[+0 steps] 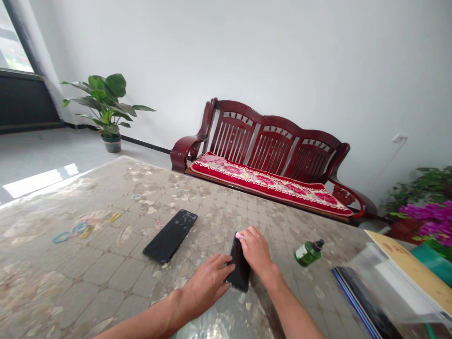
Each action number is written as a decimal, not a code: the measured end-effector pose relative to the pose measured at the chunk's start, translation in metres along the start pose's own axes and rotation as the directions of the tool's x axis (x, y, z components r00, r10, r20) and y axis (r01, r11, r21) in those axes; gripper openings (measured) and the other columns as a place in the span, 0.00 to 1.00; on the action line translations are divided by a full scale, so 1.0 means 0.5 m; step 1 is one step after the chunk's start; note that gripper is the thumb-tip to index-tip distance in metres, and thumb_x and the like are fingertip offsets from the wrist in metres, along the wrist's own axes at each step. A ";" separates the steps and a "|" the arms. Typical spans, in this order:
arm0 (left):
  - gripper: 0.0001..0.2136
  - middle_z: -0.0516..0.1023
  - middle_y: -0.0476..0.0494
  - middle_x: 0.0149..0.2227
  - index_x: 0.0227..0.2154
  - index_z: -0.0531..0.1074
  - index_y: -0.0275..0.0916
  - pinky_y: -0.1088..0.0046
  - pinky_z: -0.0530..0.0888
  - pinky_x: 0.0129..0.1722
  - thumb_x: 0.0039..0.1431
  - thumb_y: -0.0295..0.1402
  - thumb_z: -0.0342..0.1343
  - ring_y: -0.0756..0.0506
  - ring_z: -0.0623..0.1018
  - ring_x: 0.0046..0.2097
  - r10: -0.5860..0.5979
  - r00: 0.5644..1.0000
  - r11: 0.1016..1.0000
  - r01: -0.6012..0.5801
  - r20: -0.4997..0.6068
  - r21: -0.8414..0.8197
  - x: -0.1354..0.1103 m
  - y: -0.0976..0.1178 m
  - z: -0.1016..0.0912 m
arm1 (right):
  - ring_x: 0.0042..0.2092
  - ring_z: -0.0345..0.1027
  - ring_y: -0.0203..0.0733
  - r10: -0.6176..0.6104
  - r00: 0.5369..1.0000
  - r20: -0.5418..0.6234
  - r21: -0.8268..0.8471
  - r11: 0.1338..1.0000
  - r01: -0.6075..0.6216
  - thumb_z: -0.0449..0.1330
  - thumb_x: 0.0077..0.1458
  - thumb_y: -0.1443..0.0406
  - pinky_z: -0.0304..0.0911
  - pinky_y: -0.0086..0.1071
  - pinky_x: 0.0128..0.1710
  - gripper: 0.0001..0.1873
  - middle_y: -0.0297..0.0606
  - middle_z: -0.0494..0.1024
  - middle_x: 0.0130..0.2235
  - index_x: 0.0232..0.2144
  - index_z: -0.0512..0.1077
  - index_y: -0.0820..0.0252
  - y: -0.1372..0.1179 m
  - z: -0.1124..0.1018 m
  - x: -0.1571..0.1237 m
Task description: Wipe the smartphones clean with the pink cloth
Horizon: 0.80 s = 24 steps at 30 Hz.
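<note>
A black smartphone (241, 275) lies screen up on the table in front of me. My left hand (210, 278) is at its left side, with spread fingers resting on the edge and screen. My right hand (254, 249) is closed on a small pale pink cloth or tissue (239, 236), pressed against the phone's far end. The fingers hide most of that cloth. To the left lies a second, larger black phone (170, 236) with light spots on its far end. A green spray bottle (309, 253) with a black top lies tilted right of my right hand.
The patterned table cover (116, 273) carries several coloured hair ties (84, 228) at left. At right are a dark flat object (363, 301) and a clear box (391, 278). Beyond the table stand a wooden bench (271, 146), a potted plant (106, 103) and purple flowers (431, 219).
</note>
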<state>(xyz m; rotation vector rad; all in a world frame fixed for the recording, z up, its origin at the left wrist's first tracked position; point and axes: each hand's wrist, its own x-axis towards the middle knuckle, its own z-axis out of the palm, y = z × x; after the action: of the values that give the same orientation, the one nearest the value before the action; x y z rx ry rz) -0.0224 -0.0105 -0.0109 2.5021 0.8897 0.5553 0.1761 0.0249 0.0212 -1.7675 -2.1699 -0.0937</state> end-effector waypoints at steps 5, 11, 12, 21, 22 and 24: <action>0.14 0.75 0.41 0.53 0.48 0.73 0.41 0.61 0.72 0.55 0.59 0.26 0.58 0.38 0.74 0.52 0.016 1.000 1.000 -0.016 0.011 0.010 0.001 0.007 -0.006 | 0.42 0.68 0.41 -0.111 0.993 0.029 0.080 0.991 0.108 0.53 0.63 0.73 0.62 0.31 0.43 0.11 0.36 0.74 0.37 0.34 0.73 0.55 -0.028 -0.008 -0.029; 0.11 0.76 0.41 0.51 0.46 0.75 0.41 0.61 0.73 0.52 0.61 0.28 0.58 0.38 0.75 0.50 0.019 0.999 0.998 -0.021 0.042 0.051 0.002 0.013 -0.013 | 0.44 0.68 0.41 -0.070 0.996 0.061 0.058 0.996 0.066 0.53 0.63 0.73 0.61 0.31 0.46 0.12 0.37 0.75 0.38 0.35 0.74 0.56 -0.005 -0.008 -0.007; 0.11 0.76 0.41 0.51 0.46 0.75 0.40 0.62 0.73 0.52 0.61 0.28 0.58 0.39 0.75 0.50 0.015 0.999 0.998 -0.017 0.043 0.054 0.002 0.013 -0.013 | 0.44 0.68 0.41 -0.029 0.998 0.055 0.038 0.999 0.027 0.53 0.63 0.72 0.61 0.31 0.45 0.11 0.37 0.75 0.38 0.34 0.74 0.56 0.002 -0.007 0.004; 0.10 0.77 0.44 0.47 0.45 0.75 0.41 0.64 0.73 0.51 0.62 0.29 0.59 0.40 0.75 0.48 0.005 0.999 0.999 -0.007 0.043 0.045 0.002 0.012 -0.008 | 0.43 0.67 0.41 -0.177 0.983 0.050 0.176 0.970 0.166 0.52 0.60 0.75 0.61 0.31 0.44 0.13 0.36 0.74 0.38 0.35 0.73 0.55 -0.007 -0.019 -0.064; 0.10 0.77 0.44 0.47 0.46 0.75 0.41 0.64 0.73 0.51 0.62 0.29 0.59 0.40 0.75 0.48 0.005 0.999 0.999 -0.007 0.042 0.044 0.002 0.011 -0.009 | 0.43 0.67 0.41 -0.182 0.982 0.047 0.178 0.969 0.171 0.52 0.60 0.75 0.61 0.31 0.44 0.13 0.36 0.74 0.38 0.35 0.73 0.55 -0.004 -0.018 -0.068; 0.11 0.76 0.43 0.50 0.47 0.75 0.41 0.64 0.72 0.53 0.62 0.29 0.59 0.40 0.75 0.50 0.007 0.999 0.999 -0.009 0.038 0.046 0.001 0.010 -0.010 | 0.43 0.67 0.42 -0.141 0.990 0.026 0.146 0.980 0.135 0.51 0.61 0.75 0.61 0.32 0.44 0.13 0.36 0.74 0.37 0.35 0.73 0.55 0.010 -0.014 -0.061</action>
<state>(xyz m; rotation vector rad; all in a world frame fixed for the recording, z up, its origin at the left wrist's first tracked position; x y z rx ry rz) -0.0220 -0.0125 -0.0039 2.5504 0.8886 0.4942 0.1876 -0.0043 0.0180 -1.5508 -2.2619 0.0604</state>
